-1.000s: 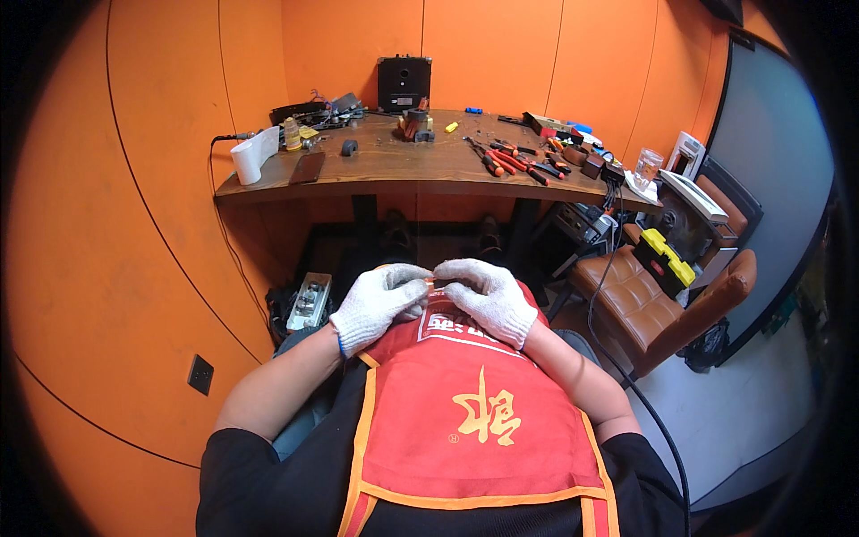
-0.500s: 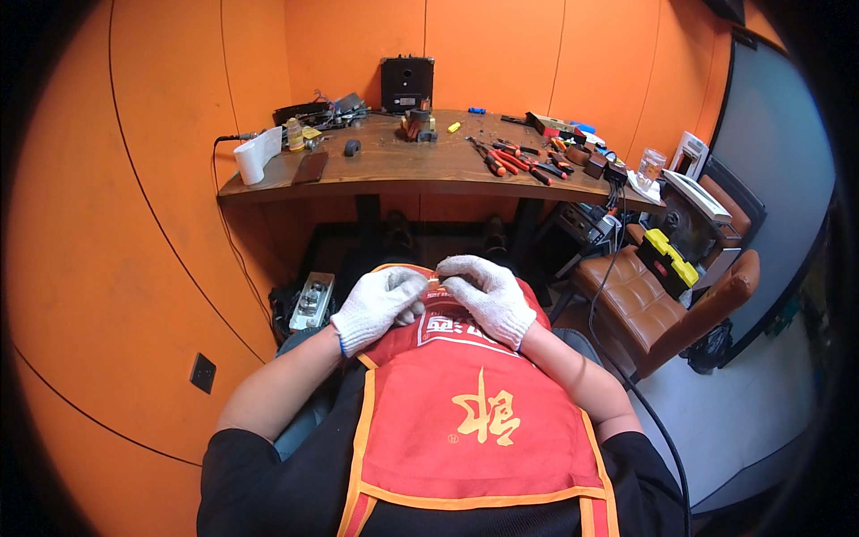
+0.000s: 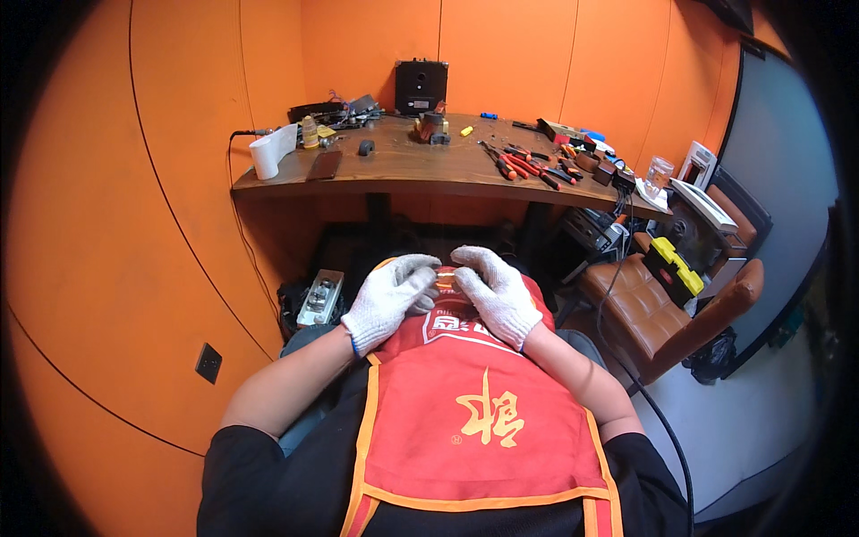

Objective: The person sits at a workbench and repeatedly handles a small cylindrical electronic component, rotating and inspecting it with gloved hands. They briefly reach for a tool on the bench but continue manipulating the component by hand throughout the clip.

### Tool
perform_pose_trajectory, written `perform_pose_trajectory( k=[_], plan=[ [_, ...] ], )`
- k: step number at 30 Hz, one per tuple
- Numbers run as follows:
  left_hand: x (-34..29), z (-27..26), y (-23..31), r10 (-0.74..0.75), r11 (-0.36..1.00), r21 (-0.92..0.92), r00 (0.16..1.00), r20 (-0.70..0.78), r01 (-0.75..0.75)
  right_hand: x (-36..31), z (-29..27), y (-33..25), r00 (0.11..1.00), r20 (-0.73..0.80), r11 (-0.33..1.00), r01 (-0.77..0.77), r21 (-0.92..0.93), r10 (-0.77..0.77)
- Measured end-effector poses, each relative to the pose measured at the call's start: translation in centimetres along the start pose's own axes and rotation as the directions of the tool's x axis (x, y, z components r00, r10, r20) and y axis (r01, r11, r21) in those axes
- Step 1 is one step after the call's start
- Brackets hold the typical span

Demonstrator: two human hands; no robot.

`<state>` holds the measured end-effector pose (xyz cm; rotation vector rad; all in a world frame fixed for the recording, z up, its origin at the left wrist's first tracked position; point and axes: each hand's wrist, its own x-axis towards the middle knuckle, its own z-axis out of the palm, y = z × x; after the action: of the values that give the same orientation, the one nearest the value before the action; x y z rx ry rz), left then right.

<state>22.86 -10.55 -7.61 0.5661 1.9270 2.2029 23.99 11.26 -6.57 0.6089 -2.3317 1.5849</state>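
White knitted gloves cover both of my hands, held close together over the red apron (image 3: 474, 403) with orange edging on my lap. My left hand (image 3: 391, 300) is curled, thumb and forefinger drawn together toward the right. Facing it, my right hand (image 3: 497, 295) has its fingers bent and its thumb pointing left. A thin pale strip (image 3: 445, 275) shows in the narrow gap between the fingertips; it is too small to name. The other ends of it, if any, are hidden by the gloves.
Beyond my knees stands a wooden desk (image 3: 403, 172) with red-handled pliers (image 3: 517, 166), a paper roll (image 3: 266, 157) and a black speaker box (image 3: 420, 87). At right are a brown chair (image 3: 626, 300), a yellow-and-black toolbox (image 3: 676, 267) and a hanging black cable (image 3: 658, 430).
My hands have moved slightly apart, and more of the pale strip shows between the fingertips. The whole view has shifted a little, so the desk sits slightly lower and farther right.
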Motion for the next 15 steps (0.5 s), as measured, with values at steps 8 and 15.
perform_pose_trajectory(
  k=[8, 15],
  plan=[
    [0.2, 0.2, -0.6, 0.055, 0.998, -0.006, 0.998, 0.008, -0.055, -0.1, -0.8, -0.4, 0.979, 0.029, 0.956, -0.203, 0.211, 0.201],
    [1.1, 0.1, -1.0, 0.076, 0.997, 0.027, 0.997, -0.035, -0.075, 0.4, -0.4, 1.0, 0.973, 0.096, 0.961, -0.221, 0.165, 0.208]
  ],
)
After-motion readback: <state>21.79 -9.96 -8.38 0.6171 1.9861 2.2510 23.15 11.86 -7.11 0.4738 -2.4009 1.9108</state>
